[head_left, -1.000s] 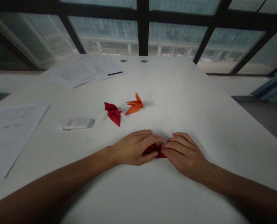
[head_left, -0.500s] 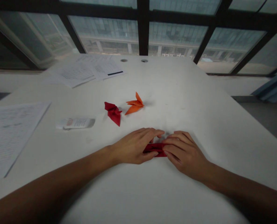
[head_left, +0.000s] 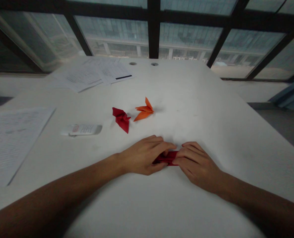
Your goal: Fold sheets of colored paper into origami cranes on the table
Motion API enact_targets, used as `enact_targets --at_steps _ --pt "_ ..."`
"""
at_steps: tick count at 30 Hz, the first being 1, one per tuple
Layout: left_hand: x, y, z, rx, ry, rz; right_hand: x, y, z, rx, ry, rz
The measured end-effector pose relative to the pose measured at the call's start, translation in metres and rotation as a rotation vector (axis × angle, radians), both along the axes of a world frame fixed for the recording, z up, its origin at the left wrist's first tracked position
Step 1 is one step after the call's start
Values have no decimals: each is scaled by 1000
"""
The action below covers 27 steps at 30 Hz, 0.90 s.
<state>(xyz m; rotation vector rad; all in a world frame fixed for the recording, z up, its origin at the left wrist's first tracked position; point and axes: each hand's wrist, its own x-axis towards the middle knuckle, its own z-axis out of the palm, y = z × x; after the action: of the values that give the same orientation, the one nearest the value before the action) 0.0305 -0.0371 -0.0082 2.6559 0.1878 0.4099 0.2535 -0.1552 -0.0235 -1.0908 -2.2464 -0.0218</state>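
A folded piece of red paper [head_left: 171, 158] lies on the white table between my hands, its two ends covered by fingers. My left hand [head_left: 147, 155] grips its left end, with the thumb along the near edge and the index finger arched over the far side. At the right end, my right hand [head_left: 197, 162] has its fingers closed together on the paper. Beyond my hands lie two folded paper cranes, a red crane [head_left: 122, 119] and, to its right, an orange crane [head_left: 145, 110].
A white packet with print [head_left: 83, 130] lies left of the red crane. One printed sheet [head_left: 15, 142] is at the left edge, and several papers [head_left: 87, 76] overlap at the back left. Two round holes [head_left: 154, 64] pierce the white table [head_left: 236, 132] near the windows.
My left index finger has come down and reached further right over the red paper. The fingers of my right hand have shifted slightly. The cranes stay where they were.
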Motion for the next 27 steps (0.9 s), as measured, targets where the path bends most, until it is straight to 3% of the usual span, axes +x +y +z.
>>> enact_targets --at_steps 5,9,13,16,22,27 --pt "-3 2 2 -175 -74 21 0 -2 -1 -82 239 -108" --pt "0 3 1 -545 -363 162 1 2 2 -318 584 -306" --pt "13 -6 0 -871 -476 213 -2 10 6 -540 966 -316" --pt "24 -20 -2 -914 -418 219 -9 12 8 -617 1096 -290" --pt "30 -35 -5 -1025 -436 352 -28 12 5 -542 1202 -267" --pt "29 -35 0 -806 -375 358 -34 9 6 -541 1207 -240"
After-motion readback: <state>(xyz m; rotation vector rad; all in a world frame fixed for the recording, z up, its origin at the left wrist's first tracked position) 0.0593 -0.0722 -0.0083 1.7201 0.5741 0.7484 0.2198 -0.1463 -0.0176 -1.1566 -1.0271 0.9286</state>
